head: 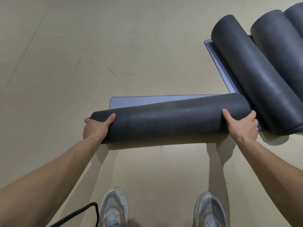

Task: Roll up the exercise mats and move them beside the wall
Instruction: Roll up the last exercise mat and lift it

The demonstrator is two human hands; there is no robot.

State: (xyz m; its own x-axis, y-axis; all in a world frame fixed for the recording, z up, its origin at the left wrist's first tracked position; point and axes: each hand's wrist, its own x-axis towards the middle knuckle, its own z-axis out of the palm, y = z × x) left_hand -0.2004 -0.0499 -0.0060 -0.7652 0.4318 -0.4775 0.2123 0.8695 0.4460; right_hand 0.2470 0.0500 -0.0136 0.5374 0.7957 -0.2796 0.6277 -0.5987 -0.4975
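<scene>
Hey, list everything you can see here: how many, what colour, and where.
Partly rolled dark grey foam mat: one, dark grey with pale grey-blue flat end, centre floor.
Rolled dark grey foam mats: three, dark grey, upper right, side by side.
Pale grey flat strip: one, under the nearest roll.
Black cord: one, bottom left.
Beige scuffed floor: one, everywhere beneath.
Grey trainers: two, bottom edge.
Left hand: one, grips the centre roll's left end.
Right hand: one, grips its right end.

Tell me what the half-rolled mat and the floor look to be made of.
The half-rolled mat is probably dense foam or rubber: matte charcoal outer face with fine grain, paler grey inner face, curling thick and soft. The floor is likely vinyl or linoleum: smooth beige, faint sheen, dark scuffs; the look leaves it open.
</scene>
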